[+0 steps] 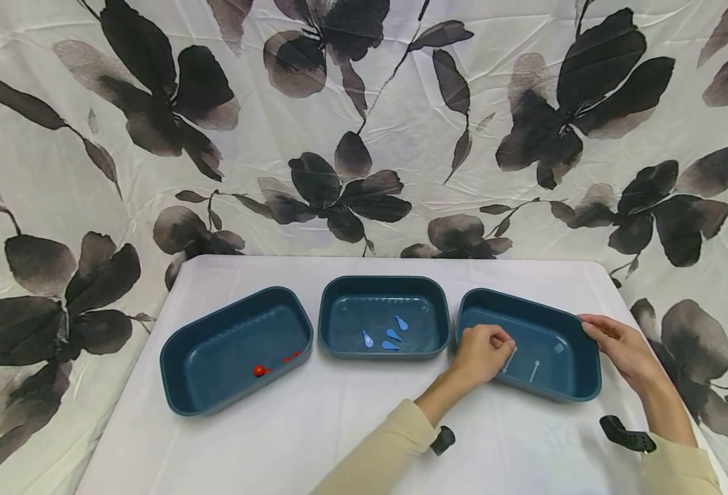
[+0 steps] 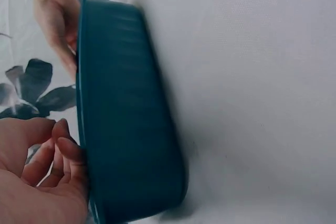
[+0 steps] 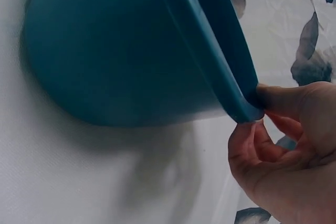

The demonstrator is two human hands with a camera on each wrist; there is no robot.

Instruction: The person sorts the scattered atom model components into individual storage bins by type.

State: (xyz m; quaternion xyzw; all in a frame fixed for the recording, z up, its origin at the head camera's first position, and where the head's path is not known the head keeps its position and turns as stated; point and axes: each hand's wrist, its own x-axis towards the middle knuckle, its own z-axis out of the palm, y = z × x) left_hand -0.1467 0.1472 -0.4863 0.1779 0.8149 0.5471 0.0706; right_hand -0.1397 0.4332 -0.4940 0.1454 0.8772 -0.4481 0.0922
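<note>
The right blue tray (image 1: pixel 570 344) stands angled on the table. My left hand (image 1: pixel 484 352) is over its near left part, thumb and fingertips pinched together. A thin pale stick (image 1: pixel 509 359) shows right at those fingertips and appears pinched; the left wrist view hides it. Another pale stick (image 1: pixel 534 371), with an arrow-like tip, lies on the tray floor. My right hand (image 1: pixel 625 350) grips the tray's right rim between thumb and fingers, plainly seen in the right wrist view, where the hand (image 3: pixel 294 145) pinches the rim (image 3: pixel 231 93).
A middle blue tray (image 1: pixel 383 356) holds several light-blue drop-shaped pieces (image 1: pixel 392 335). In the left blue tray (image 1: pixel 174 392) lie a red ball (image 1: pixel 259 370) and small red pieces (image 1: pixel 292 357). A white cloth covers the table (image 1: pixel 265 440); a floral curtain (image 1: pixel 364 124) hangs behind.
</note>
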